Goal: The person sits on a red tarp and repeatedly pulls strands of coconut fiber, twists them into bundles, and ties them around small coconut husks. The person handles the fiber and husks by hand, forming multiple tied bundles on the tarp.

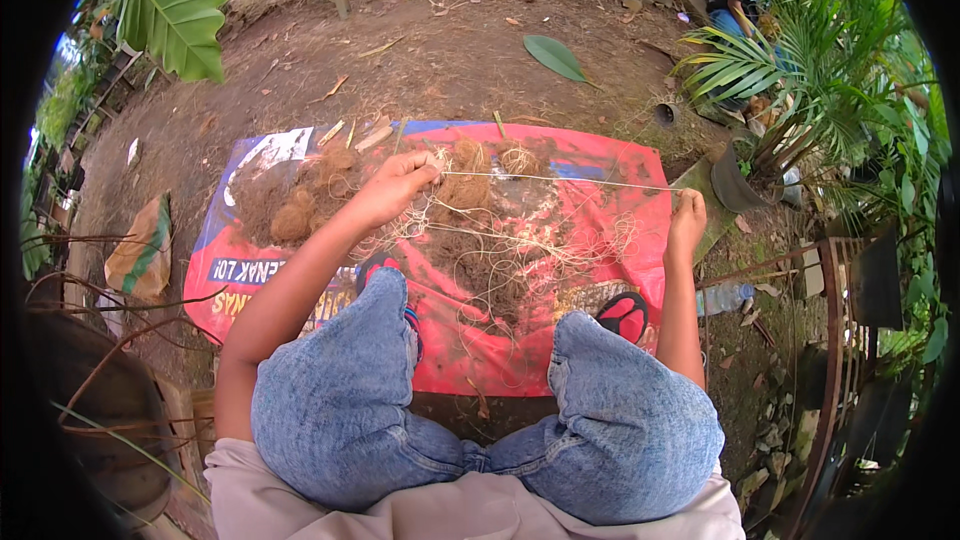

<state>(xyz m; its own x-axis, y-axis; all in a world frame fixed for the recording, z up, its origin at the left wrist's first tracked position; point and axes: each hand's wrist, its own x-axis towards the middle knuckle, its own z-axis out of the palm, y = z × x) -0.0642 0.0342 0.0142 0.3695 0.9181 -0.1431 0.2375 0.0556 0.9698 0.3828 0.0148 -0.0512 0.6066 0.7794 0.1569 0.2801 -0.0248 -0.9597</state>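
A pale thin string point(560, 179) is stretched nearly straight between my two hands. My left hand point(409, 178) is closed on it at a small tangle of string, just above the middle left of a red printed sheet point(620, 180). My right hand point(687, 220), at the sheet's right edge, has its fingers closed on the string's other end. Loose tangled strands point(530, 250) lie below the taut string over dark soil point(470, 270). Brown fibre clumps point(295, 217) rest on the left part of the sheet, and a small pale bundle point(518, 160) lies near its back.
My sandalled feet point(622, 316) rest on the sheet. Around are potted palms point(738, 180), a plastic bottle point(725, 298), a sack point(138, 250), a wire-topped dark container point(105, 410) and a metal rack point(830, 360). Another person point(730, 10) is partly behind leaves at back right.
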